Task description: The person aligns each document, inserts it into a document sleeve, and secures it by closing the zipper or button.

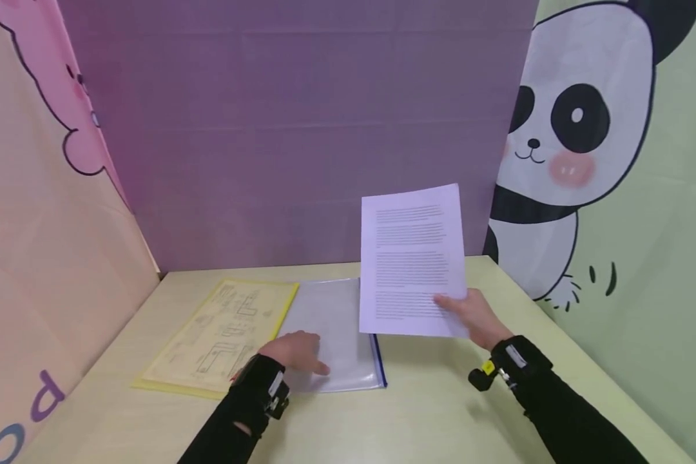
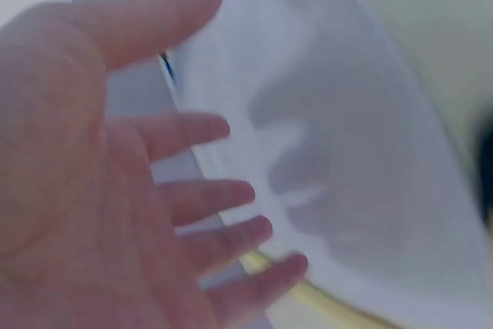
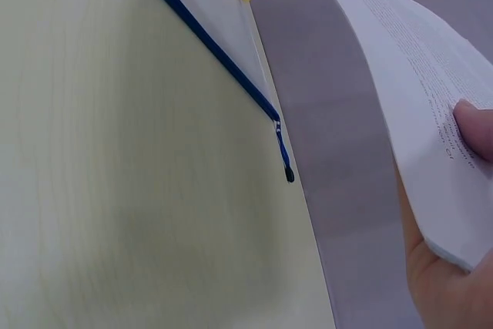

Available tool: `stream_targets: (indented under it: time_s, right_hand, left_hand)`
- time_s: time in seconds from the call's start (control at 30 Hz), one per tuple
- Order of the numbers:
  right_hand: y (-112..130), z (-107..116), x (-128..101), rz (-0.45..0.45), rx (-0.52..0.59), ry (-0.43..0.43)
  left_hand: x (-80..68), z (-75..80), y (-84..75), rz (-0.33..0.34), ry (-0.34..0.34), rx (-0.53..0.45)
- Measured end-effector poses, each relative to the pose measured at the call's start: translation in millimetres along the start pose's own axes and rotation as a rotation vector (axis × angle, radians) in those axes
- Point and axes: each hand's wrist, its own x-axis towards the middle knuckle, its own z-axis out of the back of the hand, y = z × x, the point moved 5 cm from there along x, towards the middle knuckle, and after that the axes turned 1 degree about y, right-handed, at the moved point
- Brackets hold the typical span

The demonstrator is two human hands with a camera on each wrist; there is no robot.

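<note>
My right hand (image 1: 480, 317) holds up a printed paper document (image 1: 403, 258) by its lower right corner, thumb on the text side and fingers behind. In the right wrist view the document's edge looks several sheets thick. Flat on the table lies a clear zip document pouch (image 1: 348, 351) with a blue zipper edge (image 3: 208, 40) and a blue zipper pull (image 3: 284, 152). Over its left part is my left hand (image 1: 294, 351), fingers spread and relaxed, holding nothing. The left wrist view shows finger shadows on a pale surface (image 2: 370, 129) beside that hand.
A yellow-edged folder (image 1: 223, 335) with line drawings lies left of the pouch, beside the left wrist. The light wooden table (image 1: 417, 412) meets a purple backdrop (image 1: 301, 142) at its far edge. Printed cloth walls, one with a panda (image 1: 600, 174), stand at both sides.
</note>
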Motion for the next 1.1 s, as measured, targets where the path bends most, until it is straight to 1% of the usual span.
stream_targets:
  time_s: [0.03, 0.1, 0.17, 0.23, 0.3, 0.37, 0.43, 0.5, 0.6, 0.67, 0.77, 0.9, 0.97, 1.1]
  right_hand:
    - [0.3, 2.0, -1.1, 0.002, 0.0, -0.005]
    - [1.0, 5.5, -2.8, 0.008, -0.003, -0.006]
    - [2.8, 7.8, -3.0, 0.017, -0.008, -0.004]
    - [4.2, 10.1, -3.6, 0.02, -0.012, -0.006]
    - [5.0, 12.6, -5.0, 0.017, -0.026, -0.008]
    - [5.5, 14.9, -6.8, 0.01, -0.036, -0.023]
    - [5.8, 16.7, -8.5, 0.005, -0.046, -0.031]
    - [5.8, 18.2, -9.6, 0.004, -0.05, -0.041]
    - [5.4, 20.0, -10.1, 0.006, -0.049, -0.046]
    - [4.5, 20.6, -9.7, 0.008, -0.045, -0.048]
    - [2.2, 22.6, -9.1, 0.003, -0.044, -0.052]
    - [-0.3, 24.7, -8.8, 0.002, -0.049, -0.048]
    - [-1.9, 25.8, -8.8, 0.003, -0.047, -0.051]
    - [-5.6, 29.2, -8.2, 0.003, -0.053, -0.066]
  left_hand:
    - [2.1, 0.8, -5.3, 0.013, -0.02, -0.001]
    - [5.8, 2.7, -18.5, 0.044, -0.085, 0.008]
    - [7.7, 4.7, -32.2, 0.081, -0.173, 0.025]
    - [9.4, 4.8, -47.6, 0.093, -0.254, 0.048]
    - [11.2, 2.1, -62.4, 0.094, -0.302, 0.057]
    - [13.6, -3.4, -74.4, 0.102, -0.325, 0.066]
    - [15.6, -10.5, -82.9, 0.14, -0.317, 0.066]
    - [16.8, -16.3, -89.1, 0.196, -0.306, 0.058]
    - [18.4, -24.0, -95.6, 0.278, -0.272, 0.044]
    - [19.4, -27.1, -98.2, 0.306, -0.251, 0.029]
    - [20.6, -28.7, -100.8, 0.323, -0.215, 0.007]
    - [19.3, -25.1, -102.9, 0.331, -0.176, -0.025]
    - [18.6, -24.2, -104.1, 0.333, -0.171, -0.032]
    - [20.7, -27.3, -107.1, 0.327, -0.192, -0.021]
